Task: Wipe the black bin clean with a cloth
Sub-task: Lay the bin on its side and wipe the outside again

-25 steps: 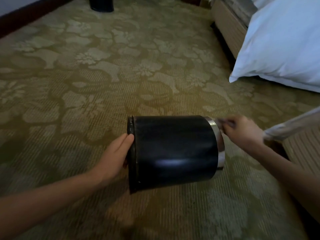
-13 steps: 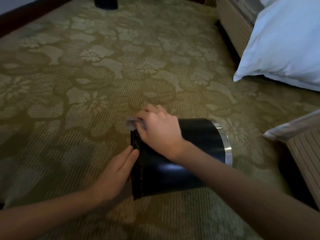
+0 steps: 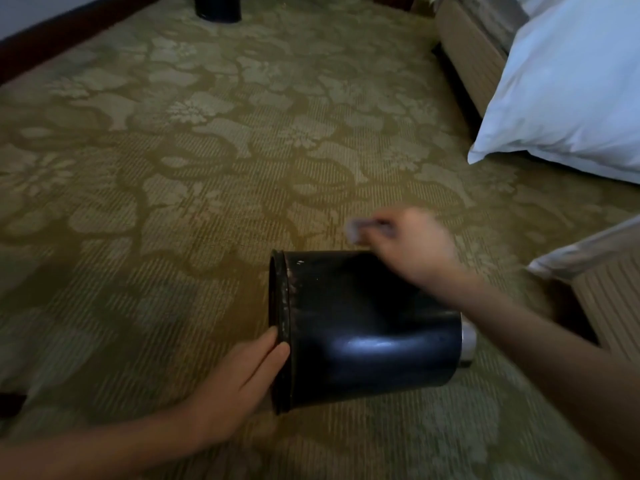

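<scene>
While braced flat against the end rim, grips nothing with the left hand, fingers straight. Touching those fingers and stretching away to their right: the black bin, on its side, long axis running left to right from that palm to the chrome rim. Just beyond the bin's upper edge, the right hand, blurred, fingers curled and pinching a small pale cloth; cannot tell whether touching the wall. Right hand nearer the barrel, so probably a stroke along the axis back toward the left hand. Underneath, a soft patterned carpet, so liable to roll without the brace. Farther right of the right hand, a white pillow beside a bed base; far beyond both hands, a dark object.
</scene>
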Motion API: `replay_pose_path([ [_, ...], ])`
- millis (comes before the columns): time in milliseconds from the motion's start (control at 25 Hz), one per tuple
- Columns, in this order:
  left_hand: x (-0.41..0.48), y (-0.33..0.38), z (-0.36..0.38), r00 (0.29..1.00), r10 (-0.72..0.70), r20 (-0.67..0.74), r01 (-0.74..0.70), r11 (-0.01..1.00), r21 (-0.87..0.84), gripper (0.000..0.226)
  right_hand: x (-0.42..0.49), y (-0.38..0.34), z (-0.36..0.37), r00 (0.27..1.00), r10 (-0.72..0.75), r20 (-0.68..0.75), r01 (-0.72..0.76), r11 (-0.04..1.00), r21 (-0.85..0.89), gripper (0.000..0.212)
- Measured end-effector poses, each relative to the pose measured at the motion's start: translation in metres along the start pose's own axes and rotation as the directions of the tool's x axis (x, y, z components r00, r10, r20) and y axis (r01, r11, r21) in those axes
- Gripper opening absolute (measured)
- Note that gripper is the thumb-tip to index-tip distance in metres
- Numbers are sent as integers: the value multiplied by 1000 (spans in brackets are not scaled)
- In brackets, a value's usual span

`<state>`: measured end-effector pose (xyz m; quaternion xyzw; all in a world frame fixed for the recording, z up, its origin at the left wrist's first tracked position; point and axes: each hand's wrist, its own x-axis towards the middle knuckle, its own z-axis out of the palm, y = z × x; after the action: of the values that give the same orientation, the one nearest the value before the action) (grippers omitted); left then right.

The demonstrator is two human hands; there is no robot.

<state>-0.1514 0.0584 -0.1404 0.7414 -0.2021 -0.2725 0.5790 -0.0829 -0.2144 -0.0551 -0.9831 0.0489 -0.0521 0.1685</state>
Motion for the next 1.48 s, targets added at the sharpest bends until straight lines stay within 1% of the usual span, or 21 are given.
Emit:
replay_pose_path([
  [40,-2,4,-1,999,15,-35,-15,1000,-9,36,-6,-31,22,988,-145,50,146,989,-25,17],
  [120,5,14,-4,973,102,-208,-95,995,44,30,-16,-76,50,936,-351,10,350,929,-123,19],
  [160,13,17,-6,952,137,-272,-123,990,70,28,-19,-84,56,924,-381,-15,375,915,-148,19],
  [240,30,24,-8,952,66,-298,-68,998,3,32,-22,-80,56,932,-362,1,361,928,-93,20],
  [360,35,22,-4,965,-20,-262,1,997,-75,31,-25,-59,45,924,-379,53,379,925,19,21],
  [440,27,19,-1,981,-41,-189,18,993,-120,31,-35,-24,32,925,-378,32,378,925,-25,19],
  [560,20,17,-2,990,-35,-134,18,992,-127,30,-42,71,-9,997,-69,30,73,983,-169,17],
  [600,19,18,-3,990,-33,-140,16,992,-123,28,-44,103,-23,994,96,45,-89,986,-142,18],
  [640,17,20,-2,989,-29,-144,11,992,-125,26,-44,131,-34,962,269,54,-269,963,-4,19],
  [680,17,21,-1,988,-31,-150,9,990,-140,25,-44,152,-41,899,425,107,-438,864,251,22],
  [720,18,23,-1,985,-49,-167,19,984,-177,28,-44,166,-45,817,516,257,-566,633,528,27],
  [760,23,24,-2,975,-83,-207,39,977,-210,31,-47,174,-47,742,489,458,-648,348,678,34],
  [800,31,24,-5,957,-135,-257,73,970,-234,34,-51,173,-50,683,395,615,-708,153,689,37],
  [840,41,25,-8,934,-196,-299,122,961,-249,36,-54,166,-53,650,287,704,-746,66,663,36],
  [880,51,28,-12,915,-255,-312,175,949,-263,37,-55,160,-55,639,185,746,-764,47,643,32],
  [960,66,34,-17,904,-328,-275,248,925,-289,44,-52,147,-59,631,100,770,-776,62,628,28],
  [1040,74,35,-19,903,-348,-252,268,915,-302,50,-47,132,-58,650,150,745,-759,79,646,26],
  [1160,83,38,-26,899,-319,-299,234,929,-288,51,-40,118,-50,742,227,630,-660,89,746,23],
  [1240,93,42,-37,902,-230,-364,142,957,-254,55,-35,109,-46,818,184,544,-566,94,819,20],
  [1360,102,38,-48,904,-135,-405,82,986,-146,61,-30,105,-29,884,234,404,-456,243,856,28],
  [1480,90,15,-44,940,-57,-335,62,998,3,58,-35,105,-6,891,339,301,-423,380,823,32],
])
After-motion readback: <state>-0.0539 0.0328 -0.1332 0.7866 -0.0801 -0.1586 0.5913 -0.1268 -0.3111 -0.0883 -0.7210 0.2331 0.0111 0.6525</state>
